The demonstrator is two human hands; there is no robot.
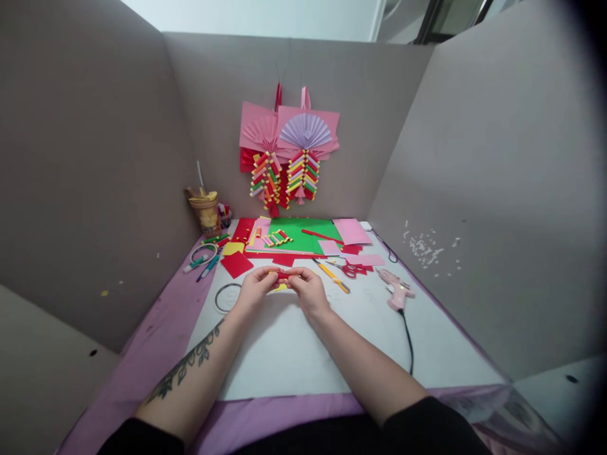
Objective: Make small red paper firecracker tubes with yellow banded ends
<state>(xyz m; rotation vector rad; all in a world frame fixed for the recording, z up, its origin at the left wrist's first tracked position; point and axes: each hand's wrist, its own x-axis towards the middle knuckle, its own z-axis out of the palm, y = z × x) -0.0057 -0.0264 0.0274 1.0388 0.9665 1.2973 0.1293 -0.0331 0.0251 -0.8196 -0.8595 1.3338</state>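
Both hands meet over the white work surface (pixel 284 341), pinching a small piece of red paper (pixel 282 275) between them. My left hand (pixel 258 284) has its closed fingers on the paper's left end, and my right hand (pixel 307 289) grips the other end. Whether the paper is rolled or folded is hard to see, as fingers cover much of it. A bit of yellow paper (pixel 281 287) shows just beneath the fingers. Left of my left hand lies a black ring (pixel 217 297). Beyond my right hand are a yellow utility knife (pixel 339 282) and red-handled scissors (pixel 349 270).
A pink glue gun (pixel 397 289) with a black cord lies at right. Behind the hands are a green sheet (pixel 308 234), small paper rolls (pixel 279 238) and a red square (pixel 236 265). Pens (pixel 208 268) lie left. Paper firecracker decorations (pixel 303 174) hang on the grey back panel (pixel 213 101).
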